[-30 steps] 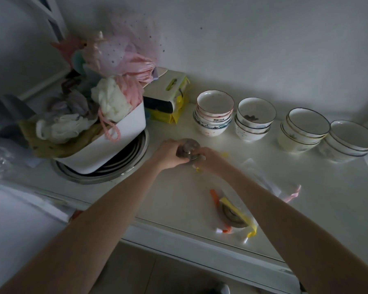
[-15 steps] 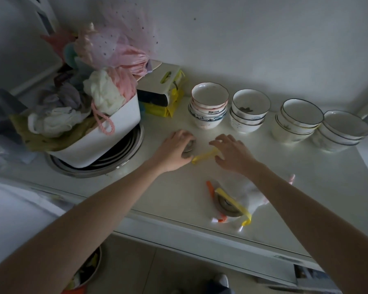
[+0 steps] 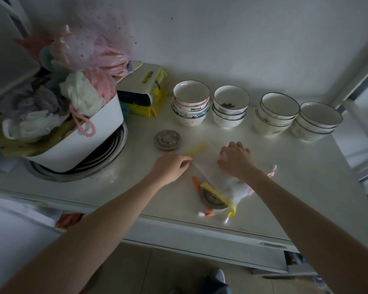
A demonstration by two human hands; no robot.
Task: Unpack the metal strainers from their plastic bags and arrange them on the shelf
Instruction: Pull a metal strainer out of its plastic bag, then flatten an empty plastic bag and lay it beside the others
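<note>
A round metal strainer (image 3: 167,139) lies bare on the white shelf (image 3: 285,187), in front of the bowls. Just below it an empty clear plastic bag (image 3: 204,161) with a yellow strip lies flat. My left hand (image 3: 172,167) pinches the bag's left edge. My right hand (image 3: 236,160) rests on its right side with fingers spread. Nearer the front edge a second strainer (image 3: 211,198) sits inside clear bags with yellow and orange strips, beside crumpled white plastic.
Several stacks of bowls (image 3: 231,106) line the wall behind. A white tub (image 3: 79,143) stuffed with plastic bags sits on a steel ring at the left, next to a white and yellow box (image 3: 145,90). A shelf post (image 3: 357,66) rises at right.
Both hands let go of the strainer and left it on the shelf. They moved back toward me onto the emptied bag, the left one pinching its edge.
</note>
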